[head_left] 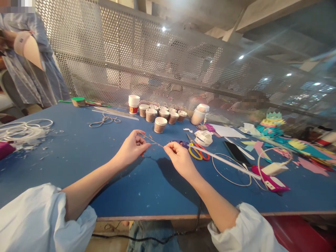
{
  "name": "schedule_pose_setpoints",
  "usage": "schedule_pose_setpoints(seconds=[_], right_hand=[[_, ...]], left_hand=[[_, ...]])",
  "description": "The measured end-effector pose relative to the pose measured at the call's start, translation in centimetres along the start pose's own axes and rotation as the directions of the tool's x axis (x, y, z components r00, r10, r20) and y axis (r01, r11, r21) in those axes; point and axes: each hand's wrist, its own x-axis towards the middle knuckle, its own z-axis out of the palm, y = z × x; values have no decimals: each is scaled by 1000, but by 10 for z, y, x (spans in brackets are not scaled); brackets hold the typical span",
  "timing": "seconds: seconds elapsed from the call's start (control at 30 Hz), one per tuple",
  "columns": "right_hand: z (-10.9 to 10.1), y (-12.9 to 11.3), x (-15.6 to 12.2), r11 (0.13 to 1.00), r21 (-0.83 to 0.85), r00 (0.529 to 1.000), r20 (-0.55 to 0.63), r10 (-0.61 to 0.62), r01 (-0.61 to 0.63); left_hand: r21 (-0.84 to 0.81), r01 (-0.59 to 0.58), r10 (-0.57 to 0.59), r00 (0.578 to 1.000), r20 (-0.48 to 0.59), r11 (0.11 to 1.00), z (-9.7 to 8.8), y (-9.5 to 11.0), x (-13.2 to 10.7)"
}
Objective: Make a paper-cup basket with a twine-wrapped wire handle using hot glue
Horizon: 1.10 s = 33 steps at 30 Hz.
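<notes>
A thin brown strand of twine [156, 143] stretches between my two hands above the table, with loose ends sticking out near the left fingers. My left hand [133, 147] is closed in a pinch on one end. On the other end, the thumb and fingertips of my right hand [180, 157] are pressed together. Just beyond the hands stands a small white paper cup [160, 125] with brown wrapping round its side. Scissors [198, 150] with yellow and red handles lie right of my right hand, beside a glue gun [181, 143] that is partly hidden and holds a long white glue stick.
Behind the single cup are several wrapped cups [151, 114], a stack of paper cups [133, 104] and a jar [200, 114]. A tape roll [203, 138], phone [237, 153] and cable [231, 182] lie right. White cord [26, 128] lies left. A person [34, 59] stands far left.
</notes>
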Motion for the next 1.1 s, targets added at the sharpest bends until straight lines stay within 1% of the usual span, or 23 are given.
schedule_pose_setpoints(seconds=[0.2,0.4,0.47,0.63,0.77,0.87,0.97,1.1], right_hand=[[-1,1,-1,992,-121,999,-18,-31,28],[1,3,-1,992,-105,996,-43,-81,76],[1,4,-2,987,-127,993,-48,-104,98],[1,6,-2,957,-236,979,-75,-189,167],[1,6,-3,912,-332,950,-110,-292,242],[2,6,-3,909,-332,936,-156,-316,252],[3,8,-3,918,-302,933,-170,-318,258],[4,10,-3,930,-251,930,-185,-317,267]], left_hand=[[-21,11,-11,1000,13,1000,1,0,-1],[-105,82,-82,997,7,991,4,2,-4],[-124,86,-85,996,9,989,5,3,-4],[-123,78,-75,997,29,989,5,2,-4],[-175,115,-108,993,52,978,6,4,-4],[-227,183,-169,982,78,957,7,6,-5],[-287,249,-226,968,111,925,8,6,-5],[-340,291,-253,955,151,894,8,1,-4]])
